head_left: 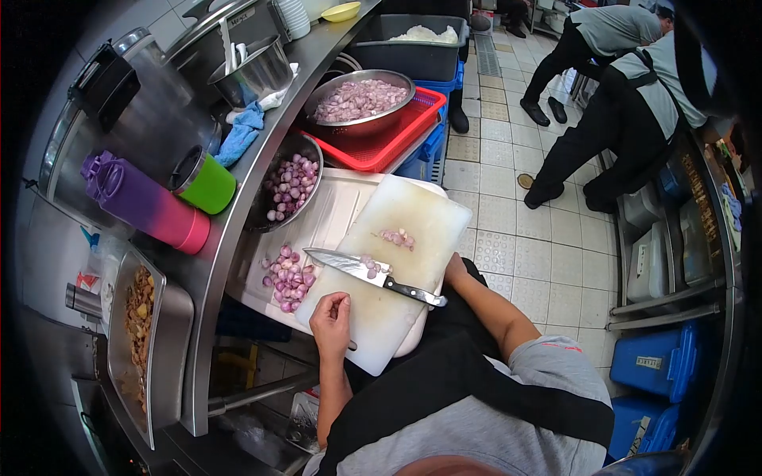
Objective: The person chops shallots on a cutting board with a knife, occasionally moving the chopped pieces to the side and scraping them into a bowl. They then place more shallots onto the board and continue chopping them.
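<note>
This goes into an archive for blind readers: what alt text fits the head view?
A person's left hand rests on a white plastic cutting board beside a black-handled steel knife lying near cut purple shallots; the right hand touches the board's edge.

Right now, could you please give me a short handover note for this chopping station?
Left hand rests on the white cutting board, fingers curled, no knife in it.
Right hand at the board's right edge, mostly hidden.
Knife lies free on the board.
Done: a few cut shallot pieces on the board; steel bowl of cut shallots behind.
Left: whole peeled shallots piled beside the board, more in the colander.
</note>
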Action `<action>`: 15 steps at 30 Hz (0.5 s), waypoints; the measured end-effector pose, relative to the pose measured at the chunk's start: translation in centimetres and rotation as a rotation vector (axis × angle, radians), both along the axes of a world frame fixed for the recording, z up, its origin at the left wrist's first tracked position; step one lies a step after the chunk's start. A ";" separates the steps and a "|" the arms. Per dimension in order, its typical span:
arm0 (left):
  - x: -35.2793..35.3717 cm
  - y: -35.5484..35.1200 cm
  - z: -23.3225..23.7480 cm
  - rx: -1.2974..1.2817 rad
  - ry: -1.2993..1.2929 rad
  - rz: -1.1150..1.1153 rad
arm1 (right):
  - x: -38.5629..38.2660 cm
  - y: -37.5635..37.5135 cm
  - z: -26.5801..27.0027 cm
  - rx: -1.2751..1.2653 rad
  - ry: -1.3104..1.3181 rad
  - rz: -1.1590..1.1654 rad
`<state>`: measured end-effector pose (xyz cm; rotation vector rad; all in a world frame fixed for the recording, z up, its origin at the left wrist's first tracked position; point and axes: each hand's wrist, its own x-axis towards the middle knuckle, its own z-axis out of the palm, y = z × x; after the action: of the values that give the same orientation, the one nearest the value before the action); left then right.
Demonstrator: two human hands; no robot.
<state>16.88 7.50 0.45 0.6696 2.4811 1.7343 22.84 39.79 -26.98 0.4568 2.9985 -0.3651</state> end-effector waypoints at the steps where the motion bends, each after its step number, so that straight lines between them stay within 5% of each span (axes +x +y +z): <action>1: 0.0 0.0 0.0 0.002 -0.004 -0.001 | 0.0 0.0 -0.1 0.001 0.022 -0.003; 15: -0.1 -0.2 -0.2 0.002 -0.007 0.008 | 0.1 -0.3 0.8 -0.072 0.027 -0.072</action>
<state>16.81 7.33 0.22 0.6538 2.4809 1.7391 22.95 39.52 -26.14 0.5581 2.9885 -0.4875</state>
